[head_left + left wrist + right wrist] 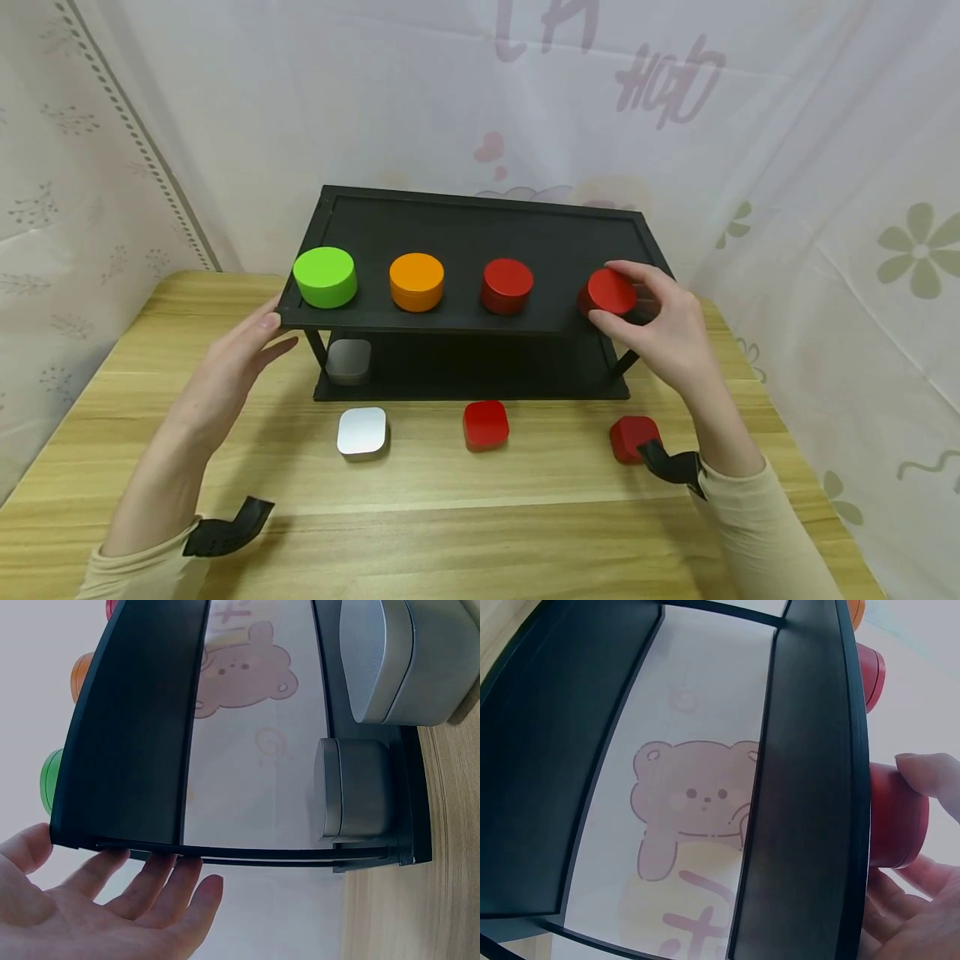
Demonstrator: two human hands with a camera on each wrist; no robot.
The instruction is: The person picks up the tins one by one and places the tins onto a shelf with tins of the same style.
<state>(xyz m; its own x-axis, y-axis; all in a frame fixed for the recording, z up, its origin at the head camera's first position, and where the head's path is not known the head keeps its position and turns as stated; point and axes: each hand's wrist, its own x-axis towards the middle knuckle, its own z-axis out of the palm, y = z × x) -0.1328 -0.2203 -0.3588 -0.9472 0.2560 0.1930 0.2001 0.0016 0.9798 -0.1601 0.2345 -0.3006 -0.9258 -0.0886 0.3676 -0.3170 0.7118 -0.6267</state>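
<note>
A two-tier black shelf (pixel 480 242) stands on the wooden table. At its upper board's left front corner, my left hand (pixel 238 354) touches the edge, thumb near the top and the other fingers fairly straight along the side. My right hand (pixel 663 325) grips a red round tin (pixel 609 292) between thumb and fingers at the board's right end. The right wrist view shows this tin's base right at the board. Along the same board stand a green round tin (pixel 326 279), an orange round tin (pixel 417 283) and another red round tin (pixel 507 287).
A silver square tin (pixel 348 362) sits on the lower board at the left. On the table before the shelf are another silver square tin (pixel 363 432), a red square tin (pixel 486 425) and a second red square tin (pixel 630 437) near the right wrist. A printed curtain (pixel 420 100) hangs behind.
</note>
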